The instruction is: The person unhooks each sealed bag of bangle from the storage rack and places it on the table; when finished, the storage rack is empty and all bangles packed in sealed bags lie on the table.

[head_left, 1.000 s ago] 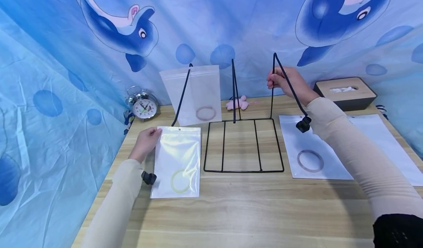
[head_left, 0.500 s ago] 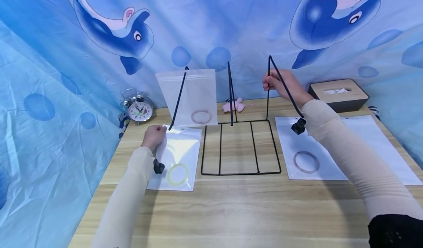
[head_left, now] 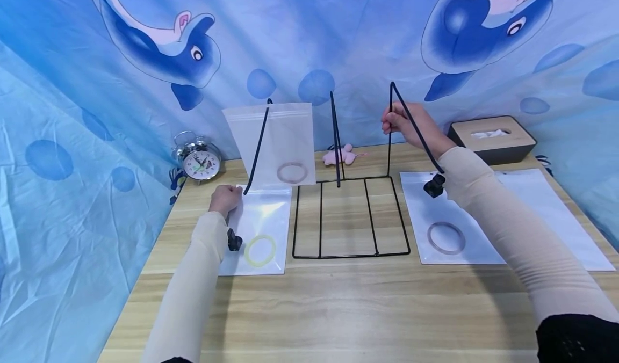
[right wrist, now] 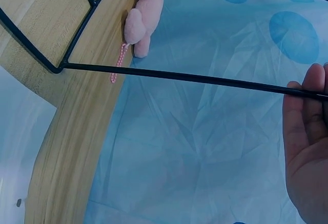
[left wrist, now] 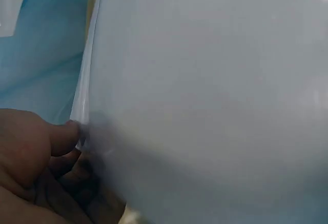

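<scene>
My left hand point(head_left: 225, 199) pinches the top left corner of a white zip bag point(head_left: 275, 207) with a yellow-green ring in it; the left wrist view shows thumb and fingers on the bag's edge point(left wrist: 84, 90). Another bag point(head_left: 285, 137), with a pinkish ring, hangs on the left arm of a black wire rack point(head_left: 353, 256), in front of the first bag's top edge. My right hand point(head_left: 416, 126) grips the rack's right upright, and in the right wrist view the fingers point(right wrist: 297, 126) lie round the black rod point(right wrist: 205, 79).
An alarm clock point(head_left: 201, 164) stands at the back left. A pink plush toy point(head_left: 344, 155) lies behind the rack, and a tissue box point(head_left: 493, 137) sits at the back right. More white bags point(head_left: 483, 186) lie right of the rack, under my right forearm.
My left hand has moved the bag with the yellow-green ring backward, so its top now lies behind the hanging bag's lower edge. The right hand keeps its grip; the whole view has shifted slightly.
</scene>
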Available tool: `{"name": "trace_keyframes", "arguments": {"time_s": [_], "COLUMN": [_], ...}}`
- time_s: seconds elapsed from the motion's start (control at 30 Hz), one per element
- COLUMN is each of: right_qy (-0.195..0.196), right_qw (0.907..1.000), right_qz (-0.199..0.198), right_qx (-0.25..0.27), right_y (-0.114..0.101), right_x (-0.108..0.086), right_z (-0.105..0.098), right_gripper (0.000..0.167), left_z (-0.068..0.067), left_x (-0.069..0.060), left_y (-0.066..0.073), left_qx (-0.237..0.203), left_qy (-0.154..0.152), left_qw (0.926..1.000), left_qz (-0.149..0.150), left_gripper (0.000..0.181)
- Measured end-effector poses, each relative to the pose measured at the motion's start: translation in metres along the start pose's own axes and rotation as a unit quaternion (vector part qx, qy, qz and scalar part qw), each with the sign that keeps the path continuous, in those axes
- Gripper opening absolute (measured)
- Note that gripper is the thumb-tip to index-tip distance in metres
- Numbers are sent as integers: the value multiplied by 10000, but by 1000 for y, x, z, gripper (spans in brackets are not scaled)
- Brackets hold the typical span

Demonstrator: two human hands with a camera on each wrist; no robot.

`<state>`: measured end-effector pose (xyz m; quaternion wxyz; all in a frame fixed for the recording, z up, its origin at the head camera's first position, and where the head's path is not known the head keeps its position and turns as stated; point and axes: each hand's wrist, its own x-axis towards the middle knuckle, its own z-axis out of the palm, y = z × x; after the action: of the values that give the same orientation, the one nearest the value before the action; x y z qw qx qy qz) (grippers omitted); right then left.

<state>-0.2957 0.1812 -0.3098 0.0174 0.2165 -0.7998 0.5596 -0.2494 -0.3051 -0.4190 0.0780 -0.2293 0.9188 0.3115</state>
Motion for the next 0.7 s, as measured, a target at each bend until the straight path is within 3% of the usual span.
{"name": "trace_keyframes", "arguments": {"time_s": [0.4, 0.5, 0.6, 0.7], "right_qy": [-68, -76, -67, -104], "right_qw": [9995, 9994, 9992, 9990], "right_qz": [-286, -331, -394, -436], "right_qx": [-91, -71, -62, -8], "right_y": [4, 7, 7, 5], "right_x": [0, 0, 0, 0], "right_z": [-1, -1, -1, -2], "right_gripper": [25, 25, 25, 24], "left_z": [-17, -21, -29, -43], "left_x": [-16, -23, -31, -45], "left_y": [5, 6, 10, 21], "left_qx": [902, 965, 628, -161], "left_qy": [-538, -538, -425, -351], "left_qw": [9944, 9938, 9959, 9955], "left_qz": [-114, 136, 502, 866], "left_gripper": [54, 53, 50, 48]}}
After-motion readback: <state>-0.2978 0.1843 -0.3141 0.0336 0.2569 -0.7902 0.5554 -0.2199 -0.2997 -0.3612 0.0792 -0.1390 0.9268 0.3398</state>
